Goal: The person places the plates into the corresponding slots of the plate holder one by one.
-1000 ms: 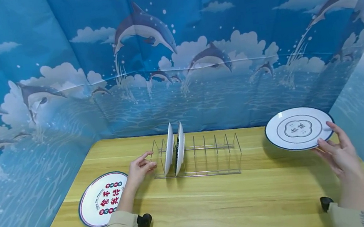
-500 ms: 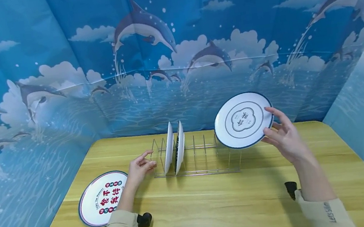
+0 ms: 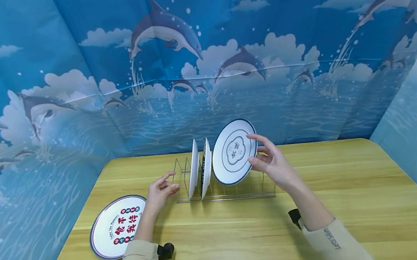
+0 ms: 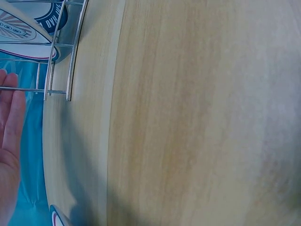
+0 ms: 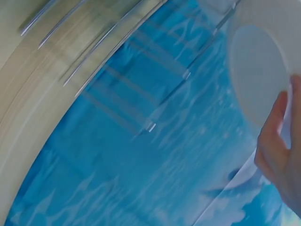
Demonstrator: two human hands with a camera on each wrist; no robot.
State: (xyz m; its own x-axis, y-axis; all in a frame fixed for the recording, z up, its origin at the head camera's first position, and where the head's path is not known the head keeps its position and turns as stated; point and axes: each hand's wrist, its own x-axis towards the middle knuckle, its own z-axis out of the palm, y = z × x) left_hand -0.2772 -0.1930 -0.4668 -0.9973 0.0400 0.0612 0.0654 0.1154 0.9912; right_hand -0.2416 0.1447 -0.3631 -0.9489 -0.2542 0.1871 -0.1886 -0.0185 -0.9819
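My right hand (image 3: 273, 163) pinches the right edge of a white plate (image 3: 232, 153) with a dark blue rim and a dark flower-shaped emblem. That plate is tilted above the wire plate rack (image 3: 241, 195), and its pale underside (image 5: 256, 70) shows in the right wrist view. Two plates stand on edge toward the rack's left: a white plate (image 3: 194, 169) and a plate with dark lettering (image 3: 206, 170). At the rack's left end, my left hand (image 3: 159, 193) holds the end wire between thumb and fingers.
Another plate (image 3: 105, 235), with red characters and a blue rim, lies flat on the wooden table (image 3: 224, 239), partly behind the left forearm. A blue dolphin-print curtain (image 3: 204, 99) encloses the table's back and sides.
From the table's right side, my right hand has carried the plate left to over the rack, tipping it steeper. My left hand has stayed at the rack's end.
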